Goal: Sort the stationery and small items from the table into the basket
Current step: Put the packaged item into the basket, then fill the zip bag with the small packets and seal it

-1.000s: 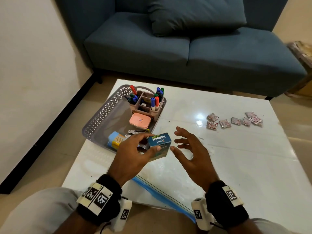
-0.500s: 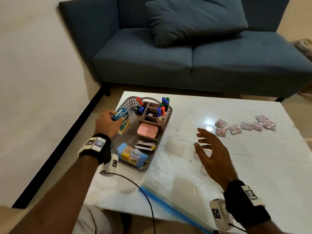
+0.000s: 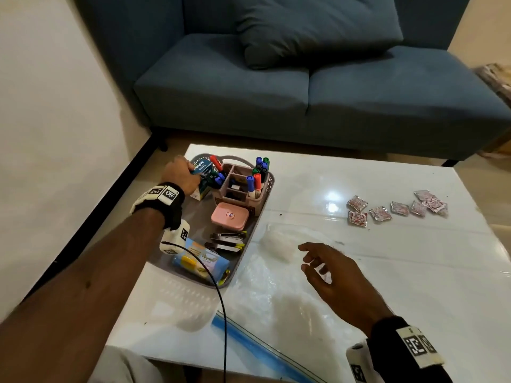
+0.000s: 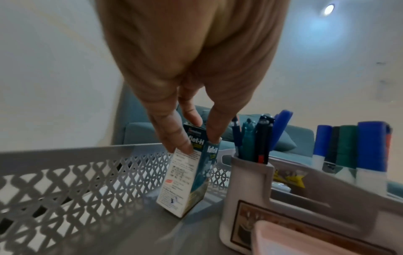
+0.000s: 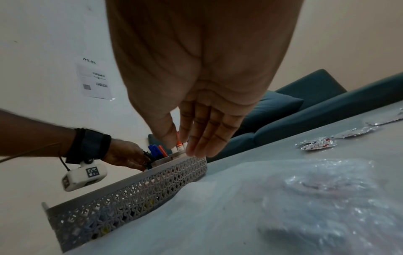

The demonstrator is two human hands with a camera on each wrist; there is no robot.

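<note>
Hands are apart: a small blue box point(image 4: 187, 174) is pinched upright by the left hand point(image 3: 181, 175) on the floor of the grey basket point(image 3: 249, 236), beside the pen organiser point(image 3: 237, 189); the right hand point(image 3: 334, 275) is held relaxed, empty, above the tabletop point(image 3: 387, 272).

I see a grey lattice-patterned basket point(image 3: 250, 233) holding a pink case point(image 3: 229, 217) and a teal-and-white box point(image 4: 185, 179). The markers point(image 3: 258, 172) show blue, green and red caps; the sofa point(image 3: 304, 87) is dark teal.
</note>
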